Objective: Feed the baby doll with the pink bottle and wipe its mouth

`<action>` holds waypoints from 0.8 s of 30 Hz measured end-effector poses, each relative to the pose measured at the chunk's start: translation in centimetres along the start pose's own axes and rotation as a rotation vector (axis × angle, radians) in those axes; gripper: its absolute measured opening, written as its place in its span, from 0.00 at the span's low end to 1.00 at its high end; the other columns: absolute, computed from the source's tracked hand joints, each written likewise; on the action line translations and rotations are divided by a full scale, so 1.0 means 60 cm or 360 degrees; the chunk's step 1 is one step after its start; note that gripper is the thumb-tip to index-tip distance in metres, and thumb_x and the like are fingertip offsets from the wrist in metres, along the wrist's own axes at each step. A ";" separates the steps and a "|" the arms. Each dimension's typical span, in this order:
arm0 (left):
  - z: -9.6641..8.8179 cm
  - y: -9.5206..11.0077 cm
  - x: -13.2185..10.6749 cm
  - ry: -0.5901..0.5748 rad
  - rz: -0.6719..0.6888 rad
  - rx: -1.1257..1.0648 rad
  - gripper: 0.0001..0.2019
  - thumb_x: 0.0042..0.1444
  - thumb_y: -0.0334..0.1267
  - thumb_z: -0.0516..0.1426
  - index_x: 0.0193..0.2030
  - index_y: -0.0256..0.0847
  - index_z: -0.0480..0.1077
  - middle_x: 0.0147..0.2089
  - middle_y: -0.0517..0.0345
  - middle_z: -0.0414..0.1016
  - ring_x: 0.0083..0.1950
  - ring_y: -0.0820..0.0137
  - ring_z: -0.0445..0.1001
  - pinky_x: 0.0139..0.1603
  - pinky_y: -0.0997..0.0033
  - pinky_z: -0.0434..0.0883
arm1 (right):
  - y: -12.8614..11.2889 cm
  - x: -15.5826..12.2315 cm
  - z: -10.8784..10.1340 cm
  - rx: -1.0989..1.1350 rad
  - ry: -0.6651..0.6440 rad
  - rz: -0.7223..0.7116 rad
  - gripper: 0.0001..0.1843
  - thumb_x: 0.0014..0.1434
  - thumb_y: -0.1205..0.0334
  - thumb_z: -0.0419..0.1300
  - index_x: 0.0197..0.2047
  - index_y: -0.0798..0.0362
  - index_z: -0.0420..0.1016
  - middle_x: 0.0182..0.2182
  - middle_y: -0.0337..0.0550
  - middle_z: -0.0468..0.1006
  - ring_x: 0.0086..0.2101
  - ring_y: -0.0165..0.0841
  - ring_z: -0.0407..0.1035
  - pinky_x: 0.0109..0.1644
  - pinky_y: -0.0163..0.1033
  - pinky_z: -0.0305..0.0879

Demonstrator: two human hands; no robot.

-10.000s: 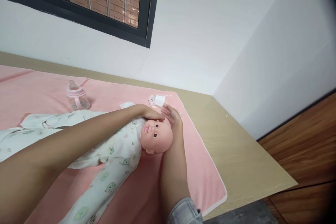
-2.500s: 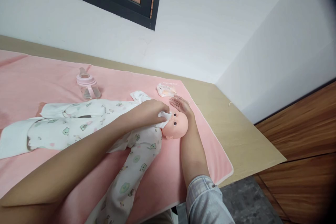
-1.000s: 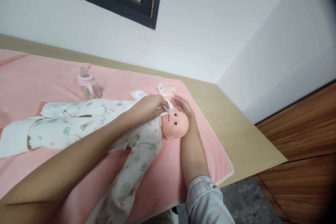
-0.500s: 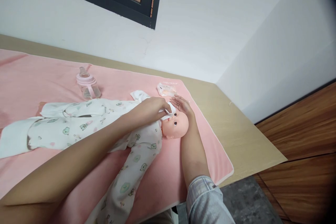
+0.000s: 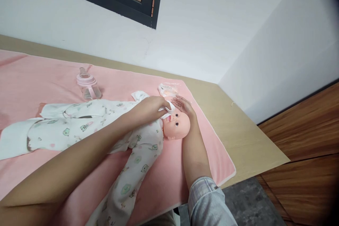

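Note:
A baby doll [image 5: 177,127] in white printed clothes [image 5: 84,127] lies on its back, its head toward the right. My left hand [image 5: 153,108] reaches across its chest and pinches a small white cloth [image 5: 169,109] at the doll's cheek and chin. The doll's eyes and part of its mouth show beside the cloth. Around the top of the head curves my right hand [image 5: 184,106], fingers stretched out and holding nothing; its wrist lies against the head. One long printed sleeve [image 5: 137,166] spreads toward me.
A pink mat [image 5: 209,141] covers much of the wooden table [image 5: 230,127]. A pink-lidded baby bottle [image 5: 88,84] lies tilted beyond the doll's legs. Near its head is a clear plastic packet [image 5: 167,90]. Behind the table stands a white wall [image 5: 185,42] with a dark-framed window [image 5: 148,7].
My left hand has shifted slightly left with the cloth, from the cheek toward the chin, so more of the doll's mouth shows. My right hand has stayed in place.

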State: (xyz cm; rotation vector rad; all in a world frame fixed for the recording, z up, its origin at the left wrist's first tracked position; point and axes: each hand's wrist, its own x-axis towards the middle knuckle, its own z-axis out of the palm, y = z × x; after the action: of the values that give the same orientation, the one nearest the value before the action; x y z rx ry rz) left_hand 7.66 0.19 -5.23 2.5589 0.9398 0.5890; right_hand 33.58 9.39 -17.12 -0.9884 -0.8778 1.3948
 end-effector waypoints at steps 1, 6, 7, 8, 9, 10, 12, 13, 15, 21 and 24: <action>-0.003 0.000 -0.001 0.0012 -0.0018 -0.0005 0.14 0.57 0.33 0.52 0.44 0.43 0.77 0.45 0.61 0.79 0.46 0.66 0.75 0.41 0.72 0.66 | 0.000 0.000 0.000 -0.0015 0.0007 0.0004 0.12 0.56 0.68 0.60 0.45 0.53 0.71 0.38 0.42 0.82 0.41 0.32 0.78 0.56 0.41 0.72; -0.018 0.003 -0.008 -0.0087 -0.0006 -0.0076 0.14 0.56 0.33 0.52 0.44 0.44 0.77 0.42 0.63 0.79 0.40 0.68 0.75 0.36 0.74 0.65 | 0.001 0.003 -0.001 -0.0037 0.0034 0.0015 0.14 0.54 0.68 0.63 0.45 0.51 0.71 0.38 0.41 0.82 0.44 0.32 0.77 0.57 0.43 0.71; -0.020 0.004 -0.010 -0.0134 0.0018 -0.0102 0.14 0.56 0.33 0.52 0.43 0.45 0.77 0.41 0.64 0.79 0.39 0.69 0.75 0.36 0.74 0.65 | 0.001 0.003 0.000 -0.0036 0.0037 0.0015 0.14 0.53 0.68 0.64 0.44 0.51 0.71 0.38 0.41 0.82 0.44 0.33 0.77 0.58 0.43 0.71; -0.021 0.006 -0.011 -0.0168 0.0037 -0.0124 0.13 0.56 0.33 0.52 0.42 0.45 0.77 0.41 0.64 0.79 0.38 0.69 0.74 0.35 0.75 0.65 | 0.001 0.003 0.000 -0.0035 0.0038 0.0015 0.14 0.53 0.68 0.64 0.44 0.51 0.71 0.38 0.41 0.82 0.44 0.33 0.77 0.58 0.43 0.71; -0.021 0.007 -0.012 -0.0189 0.0053 -0.0137 0.13 0.56 0.33 0.52 0.41 0.45 0.77 0.40 0.64 0.79 0.38 0.69 0.74 0.35 0.75 0.64 | 0.001 0.003 0.001 -0.0033 0.0037 0.0015 0.14 0.53 0.68 0.64 0.43 0.51 0.71 0.38 0.41 0.82 0.44 0.33 0.77 0.58 0.43 0.71; -0.020 0.009 -0.013 -0.0197 0.0062 -0.0138 0.12 0.55 0.34 0.52 0.40 0.44 0.77 0.39 0.64 0.79 0.37 0.69 0.74 0.34 0.75 0.64 | 0.000 0.002 0.002 -0.0031 0.0034 0.0015 0.14 0.52 0.68 0.65 0.43 0.51 0.71 0.38 0.41 0.82 0.44 0.33 0.77 0.59 0.43 0.71; -0.018 0.013 -0.013 -0.0207 0.0071 -0.0113 0.12 0.55 0.34 0.52 0.38 0.43 0.77 0.37 0.62 0.79 0.36 0.68 0.74 0.34 0.74 0.64 | -0.002 -0.001 0.004 -0.0026 0.0024 0.0012 0.13 0.52 0.67 0.65 0.43 0.51 0.72 0.38 0.42 0.82 0.44 0.33 0.77 0.59 0.43 0.71; -0.017 0.015 -0.013 -0.0213 0.0072 -0.0097 0.11 0.54 0.34 0.52 0.37 0.43 0.76 0.36 0.60 0.78 0.35 0.67 0.74 0.33 0.73 0.63 | -0.003 -0.003 0.005 -0.0020 0.0017 0.0009 0.13 0.52 0.66 0.65 0.42 0.51 0.72 0.38 0.43 0.82 0.44 0.34 0.77 0.59 0.43 0.71; -0.015 0.019 -0.013 -0.0228 0.0060 -0.0073 0.11 0.53 0.34 0.52 0.35 0.42 0.76 0.33 0.59 0.77 0.33 0.66 0.73 0.32 0.72 0.62 | -0.005 -0.006 0.008 -0.0005 0.0004 0.0006 0.13 0.52 0.66 0.66 0.42 0.51 0.72 0.38 0.44 0.82 0.44 0.34 0.77 0.59 0.43 0.71; -0.011 0.033 -0.013 -0.0253 0.0016 -0.0039 0.07 0.50 0.32 0.51 0.23 0.40 0.62 0.23 0.60 0.68 0.25 0.69 0.66 0.26 0.70 0.56 | -0.008 -0.012 0.014 0.0024 0.0005 -0.0006 0.14 0.51 0.67 0.66 0.41 0.52 0.72 0.36 0.44 0.82 0.42 0.34 0.78 0.58 0.43 0.72; -0.010 0.035 -0.013 -0.0229 0.0022 0.0000 0.07 0.49 0.31 0.51 0.22 0.40 0.59 0.21 0.61 0.65 0.24 0.70 0.63 0.25 0.69 0.52 | -0.009 -0.012 0.016 0.0022 0.0008 -0.0006 0.13 0.51 0.67 0.66 0.41 0.52 0.72 0.36 0.43 0.82 0.42 0.34 0.78 0.58 0.44 0.72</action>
State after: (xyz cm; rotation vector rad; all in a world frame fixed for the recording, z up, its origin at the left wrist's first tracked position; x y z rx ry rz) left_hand 7.91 -1.75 -3.95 2.5701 0.8738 0.4022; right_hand 32.89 8.72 -16.25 -0.9786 -0.8649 1.3931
